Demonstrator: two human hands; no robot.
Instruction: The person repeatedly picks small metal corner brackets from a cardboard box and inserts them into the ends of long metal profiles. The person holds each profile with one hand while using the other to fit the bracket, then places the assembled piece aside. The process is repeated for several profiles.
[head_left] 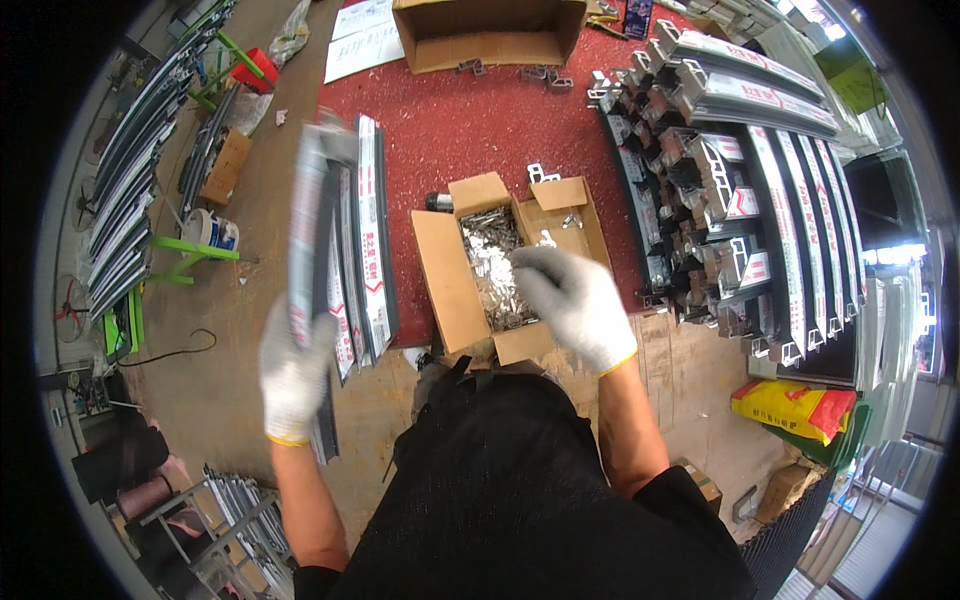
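Note:
My left hand [292, 375], in a white knitted glove with a yellow cuff, is closed around a long metal profile [308, 230] with printed film on it. Motion smears this profile, and its upper end overlaps the profiles [372, 240] lying at the table's left edge. Over the middle of an open cardboard box [438, 265] is my right hand [580, 305], gloved the same way. Its fingers are curled together; whatever they may hold is hidden. Many small shiny metal pieces [492, 265] fill the box's left compartment, with a few metal pieces [570, 221] in the right one.
A red table [450, 120] carries the box. To the right rises a big stack of wrapped profiles [775, 200]. An empty-looking cardboard tray [490, 45] and paper sheets [362, 40] lie at the far side. Green racks [185, 255] with profiles stand left, near a white bucket [210, 230].

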